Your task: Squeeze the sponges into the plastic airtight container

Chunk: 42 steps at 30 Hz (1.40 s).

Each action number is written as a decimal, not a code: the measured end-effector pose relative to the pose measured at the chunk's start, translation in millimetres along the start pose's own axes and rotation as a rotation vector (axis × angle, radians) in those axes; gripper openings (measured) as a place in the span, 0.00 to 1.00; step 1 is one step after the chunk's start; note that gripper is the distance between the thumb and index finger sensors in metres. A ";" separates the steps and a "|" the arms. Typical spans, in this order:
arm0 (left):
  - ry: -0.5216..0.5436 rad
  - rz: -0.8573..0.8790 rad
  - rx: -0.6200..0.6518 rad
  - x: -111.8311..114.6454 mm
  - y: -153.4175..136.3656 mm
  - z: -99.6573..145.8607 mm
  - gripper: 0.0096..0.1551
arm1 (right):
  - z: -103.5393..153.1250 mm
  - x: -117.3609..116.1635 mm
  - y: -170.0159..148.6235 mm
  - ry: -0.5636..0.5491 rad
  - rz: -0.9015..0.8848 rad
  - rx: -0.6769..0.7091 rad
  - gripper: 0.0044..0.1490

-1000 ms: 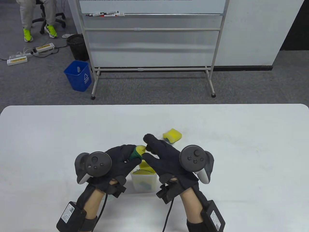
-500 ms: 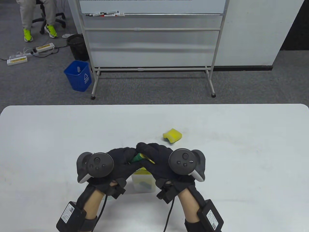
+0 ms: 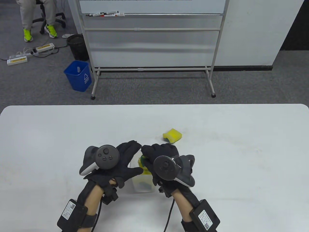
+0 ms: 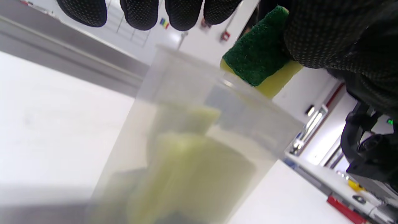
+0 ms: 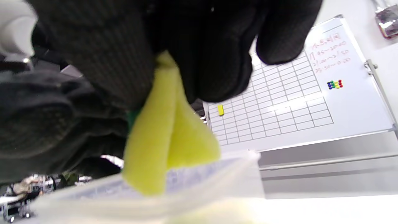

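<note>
A clear plastic container (image 3: 144,188) stands on the table near the front and holds yellow sponges (image 4: 192,155). My right hand (image 3: 147,156) grips a folded yellow sponge with a green scrub side (image 3: 142,161) and pushes it down at the container's mouth. The sponge's green side shows in the left wrist view (image 4: 258,62) and its yellow fold in the right wrist view (image 5: 164,133), just above the container's rim (image 5: 199,183). My left hand (image 3: 132,157) is spread beside the container's left side, fingertips (image 4: 183,15) beyond it, holding nothing. Another yellow sponge (image 3: 172,135) lies loose on the table behind.
The white table (image 3: 241,157) stretches wide to both sides. Beyond its far edge stand a whiteboard on a frame (image 3: 154,36) and a blue bin (image 3: 78,75) on the floor.
My left hand has let go of the sponge and opened beside the container. My right hand has taken the sponge, rolled over and moved it down to the container's mouth.
</note>
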<state>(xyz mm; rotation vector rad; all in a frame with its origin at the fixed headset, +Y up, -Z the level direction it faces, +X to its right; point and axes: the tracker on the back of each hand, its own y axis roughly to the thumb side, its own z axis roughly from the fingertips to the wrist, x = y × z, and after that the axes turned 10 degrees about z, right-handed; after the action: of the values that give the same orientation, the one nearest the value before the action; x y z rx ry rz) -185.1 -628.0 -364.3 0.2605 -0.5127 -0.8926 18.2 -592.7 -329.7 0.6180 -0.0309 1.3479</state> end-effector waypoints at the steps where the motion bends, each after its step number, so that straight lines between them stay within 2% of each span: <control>1: -0.003 0.001 -0.003 0.8 -1.1 -0.8 0.55 | -0.2 -1.7 2.4 0.010 0.006 0.007 0.33; 12: -0.065 -0.010 -0.046 5.4 -8.3 -4.4 0.56 | -1.3 -16.9 13.4 0.053 0.138 0.037 0.29; 19: -0.075 -0.008 -0.046 5.7 -7.5 -4.4 0.56 | -2.7 -28.8 14.5 0.071 0.177 0.041 0.30; 26: -0.076 -0.003 -0.045 6.3 -7.1 -4.8 0.56 | -4.3 -38.5 9.2 0.057 0.119 0.022 0.28; 29: -0.076 -0.007 -0.047 6.4 -6.7 -5.0 0.56 | -5.5 -39.1 7.9 0.090 0.127 0.012 0.26; 32: -0.077 -0.006 -0.048 7.2 -6.5 -5.3 0.56 | -7.9 -40.4 7.2 0.186 0.135 0.006 0.25; 34: -0.079 -0.004 -0.049 7.4 -6.2 -5.5 0.55 | -7.6 -41.5 6.4 0.211 0.135 0.015 0.24; 42: -0.087 -0.002 -0.053 7.6 -6.2 -5.4 0.57 | -7.4 -46.5 3.5 0.327 0.120 0.041 0.36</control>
<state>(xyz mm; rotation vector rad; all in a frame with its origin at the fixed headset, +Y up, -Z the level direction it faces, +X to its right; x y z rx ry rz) -182.5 -637.8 -369.1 0.1749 -0.5683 -0.9211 1.1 -631.0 -351.5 0.4288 0.2275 1.5551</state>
